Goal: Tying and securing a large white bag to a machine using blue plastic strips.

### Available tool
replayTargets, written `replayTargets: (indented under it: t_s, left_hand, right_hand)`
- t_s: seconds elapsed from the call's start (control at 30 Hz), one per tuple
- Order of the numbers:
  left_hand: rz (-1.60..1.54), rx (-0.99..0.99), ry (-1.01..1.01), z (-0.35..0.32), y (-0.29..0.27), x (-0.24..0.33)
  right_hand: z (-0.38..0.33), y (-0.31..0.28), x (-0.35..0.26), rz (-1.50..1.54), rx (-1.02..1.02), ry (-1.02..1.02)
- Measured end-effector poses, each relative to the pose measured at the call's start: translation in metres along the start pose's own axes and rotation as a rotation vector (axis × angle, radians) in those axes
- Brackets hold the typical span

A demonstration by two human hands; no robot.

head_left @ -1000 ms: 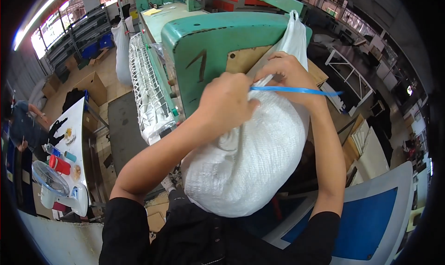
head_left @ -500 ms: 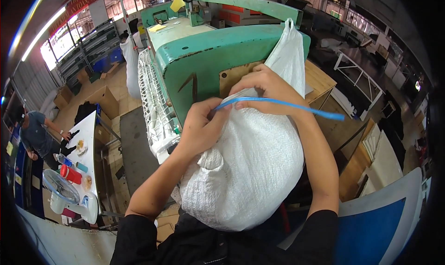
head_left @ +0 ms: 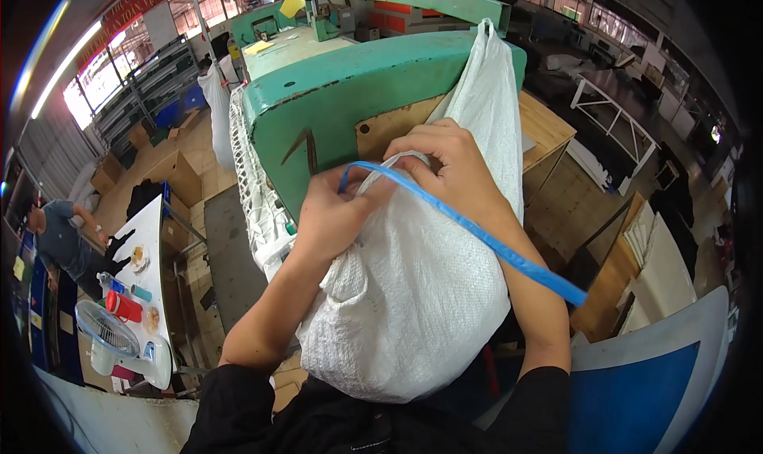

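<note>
A bulging white woven sack hangs in front of me, its upper corner hooked over the end of a green machine. My left hand is closed at the left of the sack's mouth, pinching a flat blue plastic strap along with the white fabric. From there the strap arches over the mouth, and its loose end lies across my right forearm. Bent fingers of my right hand grip the gathered edge of the sack close to the left hand. The fingertips of both hands are partly hidden.
At the left, a white table holds a red jug, bottles and food, with a fan beside it. A person stands behind that table. White netting runs along the machine's left side. A wooden table stands at right.
The blue strap's loose end has swung down toward me, from above my right wrist to across the forearm. Both hands have shifted slightly left, still at the sack's mouth.
</note>
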State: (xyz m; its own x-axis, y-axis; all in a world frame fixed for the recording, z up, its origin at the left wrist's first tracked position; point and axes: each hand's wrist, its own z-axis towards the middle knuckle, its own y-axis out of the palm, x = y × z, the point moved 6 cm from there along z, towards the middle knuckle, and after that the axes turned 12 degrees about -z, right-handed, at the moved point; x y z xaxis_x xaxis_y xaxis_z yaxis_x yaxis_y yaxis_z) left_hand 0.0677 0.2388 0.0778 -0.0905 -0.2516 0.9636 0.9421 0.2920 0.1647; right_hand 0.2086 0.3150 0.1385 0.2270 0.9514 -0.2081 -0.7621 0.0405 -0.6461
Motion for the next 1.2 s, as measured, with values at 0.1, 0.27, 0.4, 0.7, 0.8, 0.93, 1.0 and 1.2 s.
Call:
replayTargets:
  t_s: [0.1,0.27,0.4,0.7,0.8,0.93,1.0,1.2]
  left_hand:
    - [0.134,0.117,0.057,0.008,0.005,0.001]
    - [-0.085,0.025,0.125,0.010,0.007,-0.012]
    - [-0.236,-0.123,0.060,0.003,0.018,-0.005]
    - [-0.451,-0.295,-0.149,0.001,0.030,-0.021]
    - [-0.482,-0.196,-0.217,-0.005,0.031,-0.020]
    - [-0.432,-0.326,-0.281,-0.004,0.029,-0.034]
    - [-0.404,-0.409,-0.280,0.001,0.027,-0.035]
    - [-0.166,-0.392,-0.076,0.002,0.036,-0.024]
  right_hand:
    - [-0.001,-0.003,-0.002,-0.040,0.064,-0.072]
    - [-0.006,-0.003,0.002,-0.135,0.210,-0.151]
    - [-0.006,-0.003,-0.004,-0.210,0.216,-0.187]
    - [-0.019,0.013,-0.005,-0.514,0.387,-0.289]
    - [-0.023,0.017,-0.007,-0.609,0.424,-0.303]
    - [-0.031,0.015,-0.005,-0.649,0.505,-0.286]
    - [-0.033,0.013,0.001,-0.637,0.529,-0.290]
    - [-0.032,0.017,0.002,-0.664,0.536,-0.231]
